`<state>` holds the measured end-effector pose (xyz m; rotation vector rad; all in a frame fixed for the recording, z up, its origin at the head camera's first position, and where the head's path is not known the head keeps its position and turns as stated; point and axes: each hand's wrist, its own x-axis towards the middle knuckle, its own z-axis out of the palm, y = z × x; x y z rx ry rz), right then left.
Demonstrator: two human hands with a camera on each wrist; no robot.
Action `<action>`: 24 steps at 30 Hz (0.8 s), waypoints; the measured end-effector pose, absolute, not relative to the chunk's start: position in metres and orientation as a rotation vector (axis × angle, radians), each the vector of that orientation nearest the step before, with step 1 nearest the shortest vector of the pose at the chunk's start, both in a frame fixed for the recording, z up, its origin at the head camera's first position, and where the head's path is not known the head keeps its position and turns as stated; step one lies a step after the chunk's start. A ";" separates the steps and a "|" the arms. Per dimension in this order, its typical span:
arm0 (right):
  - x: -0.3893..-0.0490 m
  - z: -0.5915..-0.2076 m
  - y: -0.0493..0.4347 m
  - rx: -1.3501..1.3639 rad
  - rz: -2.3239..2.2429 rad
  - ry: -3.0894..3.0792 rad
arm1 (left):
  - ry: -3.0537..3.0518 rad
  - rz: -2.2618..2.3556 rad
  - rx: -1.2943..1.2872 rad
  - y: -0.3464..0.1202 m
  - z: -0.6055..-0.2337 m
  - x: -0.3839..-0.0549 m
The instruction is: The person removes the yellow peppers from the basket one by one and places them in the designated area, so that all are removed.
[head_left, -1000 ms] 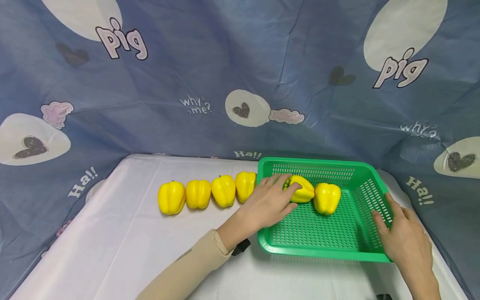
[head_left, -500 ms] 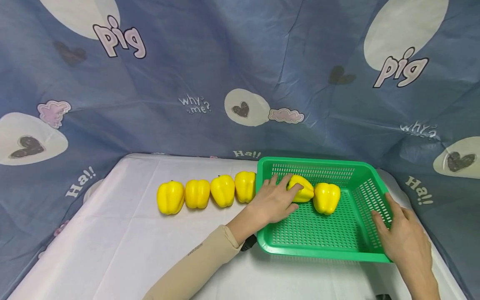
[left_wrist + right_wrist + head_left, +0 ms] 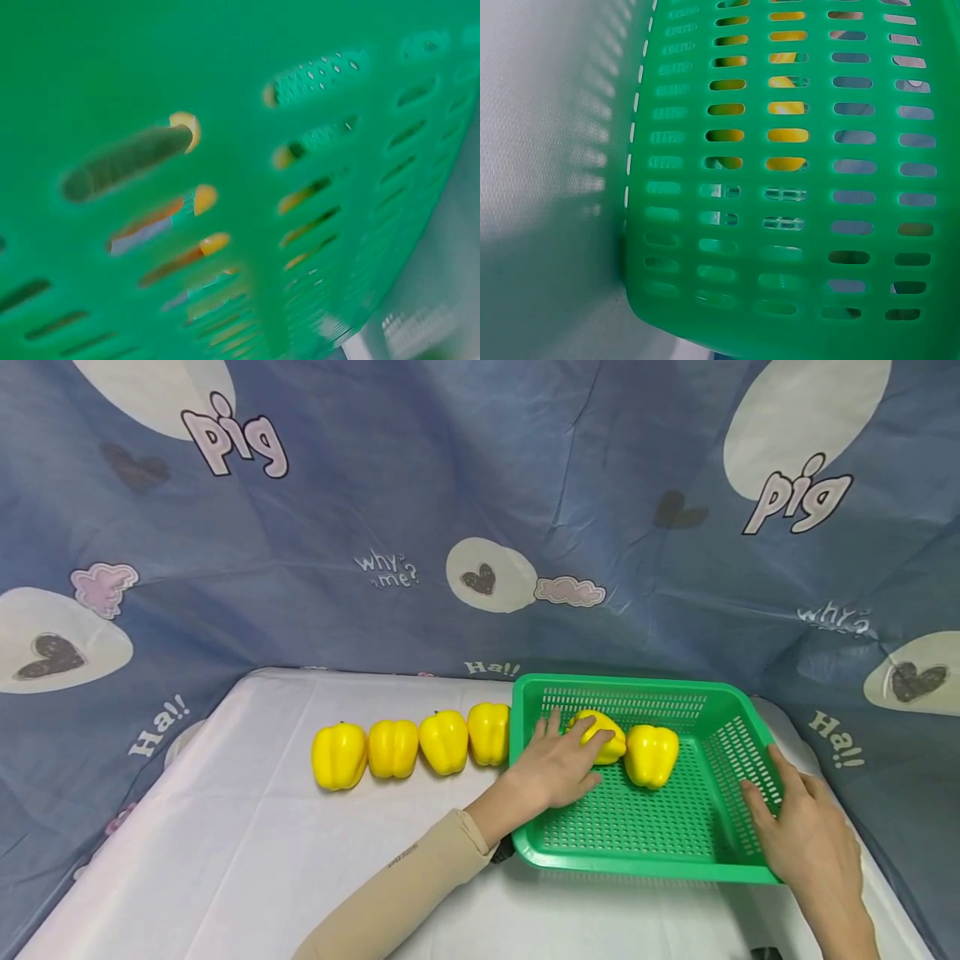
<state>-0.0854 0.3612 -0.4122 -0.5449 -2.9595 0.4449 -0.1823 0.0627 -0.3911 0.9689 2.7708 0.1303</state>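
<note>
My left hand [image 3: 558, 764] reaches over the left rim of a green plastic basket [image 3: 637, 864], its fingers spread. A yellow bell pepper [image 3: 613, 749] lies tipped over in the basket, partly covered by those fingers. Beside it, to the right, is a second yellow bell pepper [image 3: 652, 757]. My right hand [image 3: 813, 827] holds the basket's right side, thumb inside the rim and fingers outside. Both wrist views face slotted basket wall [image 3: 225, 45], with yellow peppers [image 3: 787, 136] glimpsed through the slots in the right wrist view; neither shows the hands clearly.
Left of the basket, several more yellow bell peppers [image 3: 393, 749] stand in a row on the white tablecloth [image 3: 247, 852]. A blue printed cloth [image 3: 390, 468] hangs behind the table. A small black object [image 3: 502, 849] shows beneath my left wrist.
My left hand has shifted a little to the right and toward me, its fingers spreading further over the tipped pepper. The peppers, basket and right hand keep their places.
</note>
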 end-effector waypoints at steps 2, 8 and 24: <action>-0.086 -0.412 0.361 -0.543 0.444 -2.961 | 2.801 0.097 0.974 0.063 -0.391 -0.182; -0.086 -0.411 0.362 -0.544 0.444 -2.949 | 2.891 -0.026 0.987 0.063 -0.389 -0.181; -0.085 -0.412 0.361 -0.543 0.446 -2.944 | 2.887 0.007 0.993 0.058 -0.388 -0.177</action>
